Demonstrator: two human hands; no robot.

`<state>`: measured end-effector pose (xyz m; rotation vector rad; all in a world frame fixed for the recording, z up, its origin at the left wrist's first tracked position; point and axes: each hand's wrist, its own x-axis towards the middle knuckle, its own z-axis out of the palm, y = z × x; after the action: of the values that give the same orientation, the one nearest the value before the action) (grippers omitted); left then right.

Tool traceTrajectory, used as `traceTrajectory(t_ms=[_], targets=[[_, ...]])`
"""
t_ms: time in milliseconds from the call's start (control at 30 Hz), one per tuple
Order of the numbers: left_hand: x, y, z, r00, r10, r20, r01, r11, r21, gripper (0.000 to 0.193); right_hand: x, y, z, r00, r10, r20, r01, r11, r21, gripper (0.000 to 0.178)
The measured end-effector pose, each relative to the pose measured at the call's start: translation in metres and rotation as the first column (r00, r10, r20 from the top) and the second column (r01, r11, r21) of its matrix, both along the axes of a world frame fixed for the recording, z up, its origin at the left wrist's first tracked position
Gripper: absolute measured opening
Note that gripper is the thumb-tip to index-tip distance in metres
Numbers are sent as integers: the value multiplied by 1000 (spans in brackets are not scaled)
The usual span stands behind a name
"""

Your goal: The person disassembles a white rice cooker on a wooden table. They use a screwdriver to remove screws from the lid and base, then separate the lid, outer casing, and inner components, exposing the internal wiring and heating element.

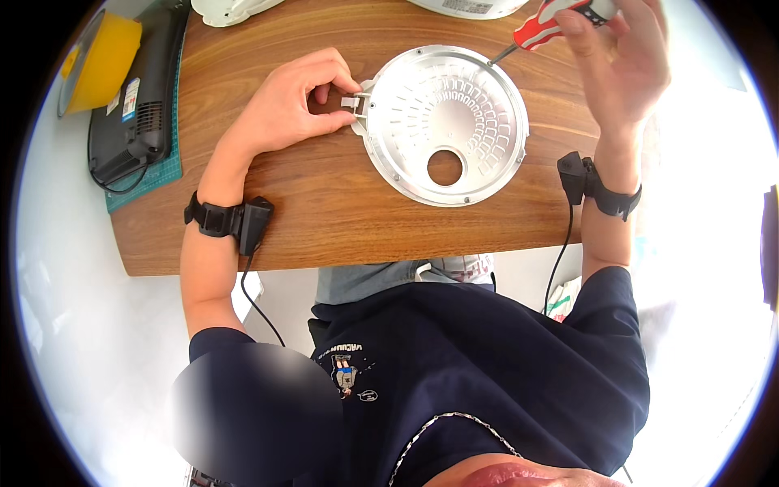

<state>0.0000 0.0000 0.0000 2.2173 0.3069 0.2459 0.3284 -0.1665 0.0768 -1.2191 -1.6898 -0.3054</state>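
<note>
A round silver metal cover, patterned with slots and pierced by one large hole, lies on the wooden table in front of me. My left hand pinches a small white latch-like bracket at the cover's left edge between thumb and fingers. Raised over the far right side, my right hand grips a screwdriver by its red, white and black handle. The screwdriver's shaft slants down to the left, its tip at the cover's upper right rim. Small screws sit around that rim; whether the tip touches one I cannot tell.
To the left, a black device with a cord lies partly on a green cutting mat, with a yellow round object on it. White housings stand at the far edge. The wooden table ends in front of my body.
</note>
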Motion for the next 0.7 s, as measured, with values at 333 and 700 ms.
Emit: traceTrajectory(t_ms=[333,700], targets=[[3,-8,-2,999,5,48,-7,998,54,25,-10,2,-2,922,169,-347,-169,985,32,46],[7,-10,2,999,20,26,-20,999,34,29,13,24,-4,826,539,-162,-541,840,35,47]])
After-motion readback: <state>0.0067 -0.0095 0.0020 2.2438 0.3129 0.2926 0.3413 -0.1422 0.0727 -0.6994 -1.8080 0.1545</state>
